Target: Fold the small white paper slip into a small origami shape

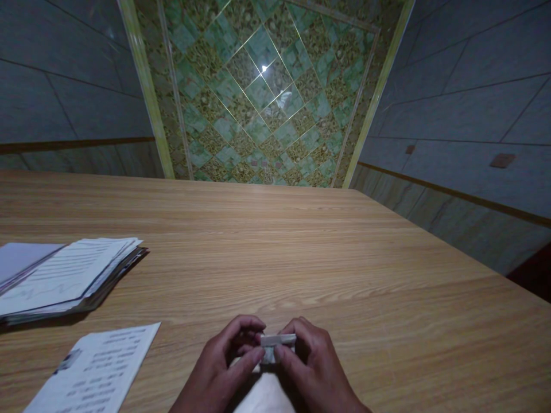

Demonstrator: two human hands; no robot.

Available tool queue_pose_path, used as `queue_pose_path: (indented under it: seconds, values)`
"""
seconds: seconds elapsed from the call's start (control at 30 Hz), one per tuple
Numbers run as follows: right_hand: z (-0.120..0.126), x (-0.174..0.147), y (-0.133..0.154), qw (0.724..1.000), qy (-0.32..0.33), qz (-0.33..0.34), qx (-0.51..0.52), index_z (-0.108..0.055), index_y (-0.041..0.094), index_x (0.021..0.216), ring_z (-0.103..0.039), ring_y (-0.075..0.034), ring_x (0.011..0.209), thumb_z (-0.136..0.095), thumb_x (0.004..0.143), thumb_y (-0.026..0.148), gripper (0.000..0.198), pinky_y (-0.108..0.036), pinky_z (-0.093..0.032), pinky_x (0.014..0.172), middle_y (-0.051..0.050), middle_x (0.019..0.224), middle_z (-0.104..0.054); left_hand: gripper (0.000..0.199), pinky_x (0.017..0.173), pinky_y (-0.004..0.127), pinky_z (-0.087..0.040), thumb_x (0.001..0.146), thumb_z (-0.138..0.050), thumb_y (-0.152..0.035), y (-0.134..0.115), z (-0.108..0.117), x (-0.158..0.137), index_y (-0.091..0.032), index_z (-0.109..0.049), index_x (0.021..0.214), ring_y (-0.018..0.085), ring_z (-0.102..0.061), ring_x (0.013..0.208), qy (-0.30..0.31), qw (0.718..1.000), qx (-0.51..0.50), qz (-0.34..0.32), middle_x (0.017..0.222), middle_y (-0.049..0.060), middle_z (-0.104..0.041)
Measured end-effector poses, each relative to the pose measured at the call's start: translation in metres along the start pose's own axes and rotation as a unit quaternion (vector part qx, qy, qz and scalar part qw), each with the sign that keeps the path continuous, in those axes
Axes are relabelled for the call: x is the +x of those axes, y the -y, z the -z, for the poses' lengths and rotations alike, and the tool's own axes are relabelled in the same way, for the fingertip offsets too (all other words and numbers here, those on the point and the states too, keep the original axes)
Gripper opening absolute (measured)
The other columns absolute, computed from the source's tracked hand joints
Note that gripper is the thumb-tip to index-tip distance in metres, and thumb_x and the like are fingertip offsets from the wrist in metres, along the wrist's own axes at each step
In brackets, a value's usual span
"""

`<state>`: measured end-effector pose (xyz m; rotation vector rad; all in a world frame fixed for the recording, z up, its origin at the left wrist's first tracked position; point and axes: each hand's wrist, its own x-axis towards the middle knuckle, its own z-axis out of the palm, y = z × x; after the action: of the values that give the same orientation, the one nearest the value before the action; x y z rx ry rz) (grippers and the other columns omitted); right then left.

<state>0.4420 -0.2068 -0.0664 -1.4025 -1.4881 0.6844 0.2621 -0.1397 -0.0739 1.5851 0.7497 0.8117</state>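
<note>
Near the front edge of the table, a small silvery-grey box-like piece point(278, 340) is held up between my two hands. Its upper face is flat and pale, and a greyer part shows under it; its exact kind cannot be made out. My right hand point(313, 353) grips the right end, thumb against the front and fingers curled behind. My left hand point(236, 357) closes on the left end with thumb and fingertips. Below the hands lies a whitish surface point(264, 394), partly covered by them.
A printed sheet point(101, 367) lies on the wood-grain table point(258, 246) to the left of my hands. Farther left is a thick stack of papers point(81, 269) in a dark cover. The table's right edge runs diagonally; tiled walls point(275, 103) stand beyond.
</note>
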Motion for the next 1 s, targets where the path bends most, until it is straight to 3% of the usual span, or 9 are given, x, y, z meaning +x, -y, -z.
queue_pose_path:
  seconds: [0.07, 0.13, 0.27, 0.33, 0.4, 0.53, 0.63, 0.77, 1.0]
  values:
    - [-0.004, 0.0, 0.002, 0.994, -0.002, -0.075, 0.085, -0.054, 0.021, 0.073, -0.053, -0.016, 0.065, -0.063, 0.087, 0.031, 0.019, -0.026, -0.041, 0.059, 0.002, 0.067, -0.054, 0.034, 0.075, 0.031, -0.053, 0.083, -0.076, -0.053, -0.001, -0.003, 0.0, -0.021, -0.072, 0.092, 0.022, -0.069, 0.083, 0.016, 0.998, -0.057, 0.029, 0.086, 0.003, -0.074]
    - [-0.004, -0.001, 0.004, 0.987, 0.02, -0.089, 0.132, -0.057, 0.02, 0.076, -0.054, -0.016, 0.064, -0.064, 0.086, 0.04, 0.024, -0.027, -0.042, 0.059, 0.002, 0.067, -0.055, 0.039, 0.074, 0.03, -0.051, 0.081, -0.077, -0.057, -0.003, -0.003, 0.001, -0.019, -0.072, 0.083, 0.021, -0.067, 0.08, 0.018, 0.995, -0.089, 0.045, 0.08, 0.003, -0.072]
    - [0.013, 0.0, 0.012, 0.994, 0.081, 0.028, 0.062, -0.07, 0.02, 0.098, -0.064, -0.021, 0.081, -0.052, 0.095, 0.036, 0.024, -0.032, -0.05, 0.073, -0.006, 0.088, -0.07, 0.039, 0.07, 0.028, -0.049, 0.081, -0.077, -0.057, -0.006, 0.002, 0.002, -0.019, -0.071, 0.086, 0.019, -0.064, 0.074, -0.006, 0.984, -0.153, 0.094, 0.076, 0.001, -0.069]
    - [0.023, 0.001, 0.013, 0.993, 0.059, 0.101, -0.024, -0.065, 0.022, 0.121, -0.064, -0.023, 0.098, -0.053, 0.095, 0.023, 0.028, -0.037, -0.051, 0.086, -0.009, 0.107, -0.071, 0.038, 0.067, 0.027, -0.048, 0.081, -0.077, -0.055, -0.006, 0.004, 0.003, -0.018, -0.072, 0.09, 0.017, -0.062, 0.071, -0.004, 0.982, -0.154, 0.113, 0.076, 0.0, -0.068]
    - [0.029, 0.003, 0.011, 0.973, 0.066, 0.185, -0.12, -0.059, 0.024, 0.13, -0.06, -0.025, 0.111, -0.057, 0.092, 0.016, 0.038, -0.04, -0.05, 0.093, -0.011, 0.121, -0.066, 0.036, 0.066, 0.027, -0.047, 0.084, -0.075, -0.052, -0.007, 0.005, 0.004, -0.017, -0.072, 0.09, 0.017, -0.06, 0.07, 0.024, 0.984, -0.133, 0.113, 0.077, 0.0, -0.067]
    - [0.024, 0.004, 0.006, 0.913, 0.084, 0.296, -0.268, -0.065, 0.023, 0.104, -0.059, -0.021, 0.092, -0.056, 0.097, 0.013, 0.015, -0.033, -0.049, 0.08, -0.006, 0.103, -0.069, 0.025, 0.072, 0.029, -0.048, 0.094, -0.061, -0.04, -0.011, 0.005, 0.002, -0.019, -0.073, 0.087, 0.02, -0.064, 0.079, 0.091, 0.994, 0.003, 0.056, 0.082, 0.002, -0.07]
    - [0.016, 0.003, 0.004, 0.875, 0.087, 0.349, -0.324, -0.061, 0.022, 0.084, -0.054, -0.018, 0.078, -0.049, 0.101, 0.011, 0.023, -0.032, -0.044, 0.075, -0.002, 0.085, -0.068, 0.023, 0.077, 0.029, -0.048, 0.098, -0.055, -0.029, -0.012, 0.005, -0.001, -0.022, -0.073, 0.087, 0.02, -0.065, 0.084, 0.11, 0.984, 0.141, -0.006, 0.086, 0.002, -0.07]
    - [0.012, 0.002, 0.0, 0.861, 0.124, 0.347, -0.351, -0.059, 0.023, 0.08, -0.052, -0.018, 0.078, -0.054, 0.102, 0.014, 0.024, -0.033, -0.042, 0.078, 0.0, 0.085, -0.069, 0.021, 0.078, 0.027, -0.048, 0.097, -0.054, -0.02, -0.006, 0.005, -0.002, -0.025, -0.073, 0.09, 0.019, -0.064, 0.086, 0.125, 0.962, 0.238, -0.04, 0.09, 0.001, -0.066]
    - [0.012, 0.003, -0.008, 0.892, 0.124, 0.258, -0.349, -0.062, 0.021, 0.081, -0.054, -0.016, 0.08, -0.072, 0.093, 0.015, 0.017, -0.03, -0.04, 0.076, 0.002, 0.08, -0.068, 0.021, 0.078, 0.03, -0.05, 0.099, -0.043, -0.016, -0.011, 0.009, -0.007, -0.023, -0.062, 0.096, 0.021, -0.062, 0.089, 0.131, 0.926, 0.34, -0.095, 0.1, 0.005, -0.064]
